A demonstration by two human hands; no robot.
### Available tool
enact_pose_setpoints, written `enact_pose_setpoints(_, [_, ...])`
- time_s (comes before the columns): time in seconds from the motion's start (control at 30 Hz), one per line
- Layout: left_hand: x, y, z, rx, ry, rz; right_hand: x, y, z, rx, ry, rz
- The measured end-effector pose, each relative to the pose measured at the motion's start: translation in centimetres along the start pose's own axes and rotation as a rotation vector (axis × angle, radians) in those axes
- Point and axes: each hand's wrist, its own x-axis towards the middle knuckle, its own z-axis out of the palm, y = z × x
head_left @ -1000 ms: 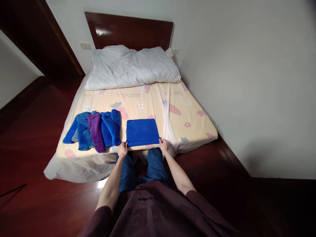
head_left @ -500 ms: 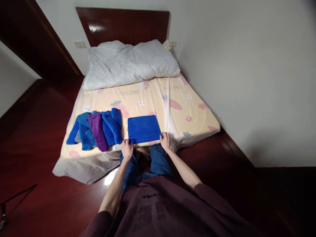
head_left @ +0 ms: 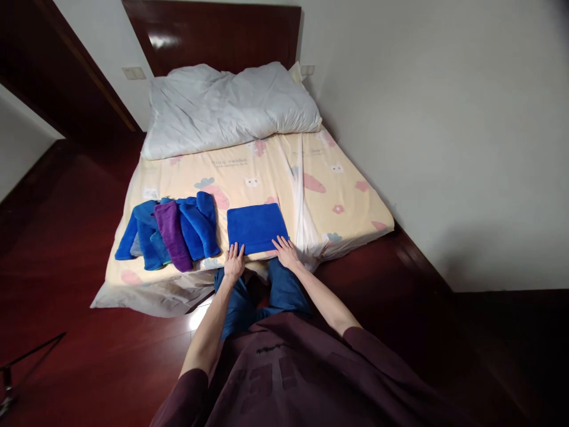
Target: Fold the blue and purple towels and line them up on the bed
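Observation:
A blue towel (head_left: 256, 226) lies flat as a neat rectangle near the front edge of the bed. My left hand (head_left: 234, 261) rests on its near left corner, fingers outstretched. On the near right corner lies my right hand (head_left: 285, 250), its fingers spread over the cloth. Neither hand grips the towel. To the left sits a loose heap of blue towels (head_left: 202, 222), with a purple towel (head_left: 172, 234) draped on top.
The bed (head_left: 351, 204) has a pale yellow sheet printed with rabbits and carrots. A white quilt (head_left: 231, 110) is bunched below the dark wooden headboard (head_left: 217, 35). A wall (head_left: 422, 148) runs along the right. A thin black stand (head_left: 35, 350) is at lower left.
Both hands have shifted inward from the towel's near corners, and their fingers have gone from pinching the edge to lying flat on it. The camera view has moved slightly.

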Motion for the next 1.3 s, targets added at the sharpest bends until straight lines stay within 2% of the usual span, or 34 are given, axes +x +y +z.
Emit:
enact_pose_setpoints(0.2, [0.9, 0.3, -0.4, 0.071, -0.037, -0.008, 0.9, 0.8, -0.8, -0.029, -0.029, -0.009])
enact_pose_setpoints(0.43, [2.8, 0.2, -2.1, 0.148, -0.138, 0.027, 3.2, 0.8, -1.9, 0.0, -0.091, 0.109])
enact_pose_setpoints(0.53, [1.8, -0.6, -2.3, 0.136, -0.153, 0.058, 2.3, 1.1, -1.8, 0.011, -0.077, 0.103])
enact_pose_setpoints(0.77, [-2.9, -2.0, -1.3, 0.052, -0.162, 0.123, -2.2, 2.6, -0.6, 0.171, 0.022, 0.056])
enact_pose_setpoints(1.03, [-3.3, -1.7, -1.8, -0.123, -0.117, 0.018, -1.8, 2.5, -1.0, 0.25, 0.052, 0.139])
enact_pose_setpoints(1.17, [-3.0, -2.7, -1.6, -0.235, -0.082, -0.126, -1.6, 3.4, -1.1, 0.328, 0.08, 0.209])
enact_pose_setpoints(1.3, [-2.0, -3.7, -1.4, -0.367, -0.031, -0.252, -1.0, 4.1, -1.0, 0.544, 0.098, 0.257])
